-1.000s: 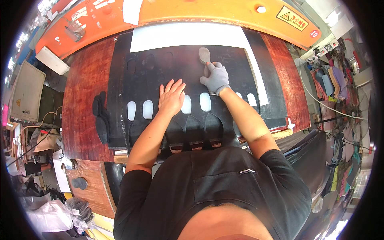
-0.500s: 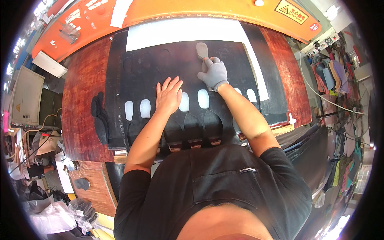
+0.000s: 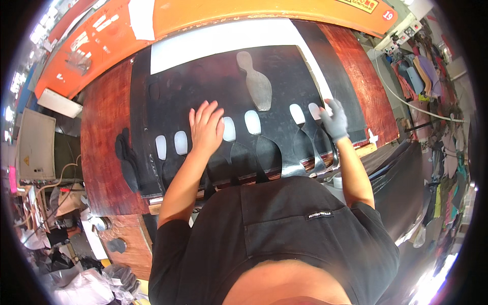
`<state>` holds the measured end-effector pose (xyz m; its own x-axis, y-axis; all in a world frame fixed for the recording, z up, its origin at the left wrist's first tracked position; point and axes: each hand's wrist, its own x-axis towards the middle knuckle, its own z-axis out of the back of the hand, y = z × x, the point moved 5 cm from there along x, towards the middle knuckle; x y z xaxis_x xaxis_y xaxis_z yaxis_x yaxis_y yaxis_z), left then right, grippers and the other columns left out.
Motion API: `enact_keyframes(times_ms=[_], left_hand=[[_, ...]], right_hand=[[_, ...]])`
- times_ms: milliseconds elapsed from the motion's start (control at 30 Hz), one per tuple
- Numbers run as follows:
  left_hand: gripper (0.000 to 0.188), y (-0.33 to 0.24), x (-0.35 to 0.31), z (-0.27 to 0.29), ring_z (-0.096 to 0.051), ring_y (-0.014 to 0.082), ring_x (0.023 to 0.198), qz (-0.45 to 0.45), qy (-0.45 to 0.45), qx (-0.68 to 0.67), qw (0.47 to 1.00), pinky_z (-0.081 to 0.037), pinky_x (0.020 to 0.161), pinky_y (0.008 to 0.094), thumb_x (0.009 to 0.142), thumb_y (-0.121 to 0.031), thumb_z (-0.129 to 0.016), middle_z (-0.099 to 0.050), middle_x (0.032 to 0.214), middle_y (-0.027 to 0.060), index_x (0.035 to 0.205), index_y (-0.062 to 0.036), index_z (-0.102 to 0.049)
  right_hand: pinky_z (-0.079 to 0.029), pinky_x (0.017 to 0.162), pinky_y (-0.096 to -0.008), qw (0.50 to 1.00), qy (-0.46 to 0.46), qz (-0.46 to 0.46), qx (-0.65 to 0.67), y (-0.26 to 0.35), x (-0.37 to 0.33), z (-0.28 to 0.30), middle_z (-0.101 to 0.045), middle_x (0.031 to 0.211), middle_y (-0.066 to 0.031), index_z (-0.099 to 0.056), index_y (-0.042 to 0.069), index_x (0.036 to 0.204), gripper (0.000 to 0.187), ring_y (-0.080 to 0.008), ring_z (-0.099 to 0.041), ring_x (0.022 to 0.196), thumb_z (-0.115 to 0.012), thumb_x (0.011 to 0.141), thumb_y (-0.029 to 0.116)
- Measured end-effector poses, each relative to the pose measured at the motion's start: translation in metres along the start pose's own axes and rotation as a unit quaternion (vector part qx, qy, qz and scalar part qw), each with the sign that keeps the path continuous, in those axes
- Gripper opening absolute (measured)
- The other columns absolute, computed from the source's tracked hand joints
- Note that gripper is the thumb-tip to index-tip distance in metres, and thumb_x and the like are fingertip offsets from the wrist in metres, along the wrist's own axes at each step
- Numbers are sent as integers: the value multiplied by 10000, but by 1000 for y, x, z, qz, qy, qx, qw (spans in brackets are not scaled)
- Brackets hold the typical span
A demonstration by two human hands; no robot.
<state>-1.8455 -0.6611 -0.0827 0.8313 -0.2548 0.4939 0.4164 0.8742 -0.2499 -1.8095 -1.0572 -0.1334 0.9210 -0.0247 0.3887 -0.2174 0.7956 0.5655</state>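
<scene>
My bare left hand (image 3: 207, 129) rests flat on a black sheet (image 3: 198, 81), its fingers spread. It lies among a row of white rounded patches (image 3: 252, 122) near the sheet's front edge. My right hand (image 3: 333, 122), in a grey glove, is beside the rightmost patch (image 3: 315, 111) and the white strip (image 3: 316, 71) along the sheet's right side. Its thumb and fingers are apart, slightly blurred, and I see nothing held. Away from both hands, a grey sole-shaped piece (image 3: 259, 87) lies on the sheet. Sole-shaped outlines run from the patches toward my body.
Dark sole-shaped pieces (image 3: 128, 162) lie stacked at the left on the reddish-brown board (image 3: 104, 152). An orange machine beam (image 3: 183, 20) spans the far side. A grey box (image 3: 38, 145) stands at the left; coloured sheets (image 3: 422, 76) hang at the right.
My right hand has let go of the grey sole-shaped piece and moved right and nearer to the sheet's right edge. My left hand remains flat on the sheet. The view has shifted slightly.
</scene>
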Motion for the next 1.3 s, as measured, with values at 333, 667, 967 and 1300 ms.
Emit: enact_keyframes(times_ms=[333, 667, 967, 1300], left_hand=[[374, -58, -131, -3, -578, 220, 774, -10, 168, -7, 986, -371, 948, 460, 758, -260, -695, -584, 753, 32, 1050, -65, -568], [215, -49, -99, -34, -564, 285, 750, -80, 111, 87, 987, -392, 883, 464, 812, -248, -650, -568, 729, 97, 780, -47, -578], [360, -66, -109, -62, -543, 296, 764, -20, 18, 142, 989, -388, 808, 425, 842, -361, -565, -557, 732, 109, 671, -43, -564], [291, -66, -103, -56, -546, 282, 667, -44, -99, 196, 975, -407, 694, 406, 764, -306, -634, -528, 646, 88, 605, -84, -535]], right_hand=[[-434, 634, -422, 982, -148, -40, -109, -82, -118, 46, -569, 728, -127, -600, 59, 750, 59, -326, -559, 690, -589, 740, 116], [-464, 633, -419, 967, -228, -84, -80, -99, -106, 24, -598, 725, -114, -610, 73, 708, 95, -317, -584, 684, -607, 710, 168], [-435, 756, -465, 975, -207, 9, 79, -78, -37, 60, -600, 865, -195, -596, 39, 889, 209, -381, -557, 862, -489, 864, 217], [-433, 652, -397, 968, -161, -13, 191, -108, -57, 98, -554, 733, -186, -556, -13, 844, 307, -304, -556, 703, -457, 930, 265]])
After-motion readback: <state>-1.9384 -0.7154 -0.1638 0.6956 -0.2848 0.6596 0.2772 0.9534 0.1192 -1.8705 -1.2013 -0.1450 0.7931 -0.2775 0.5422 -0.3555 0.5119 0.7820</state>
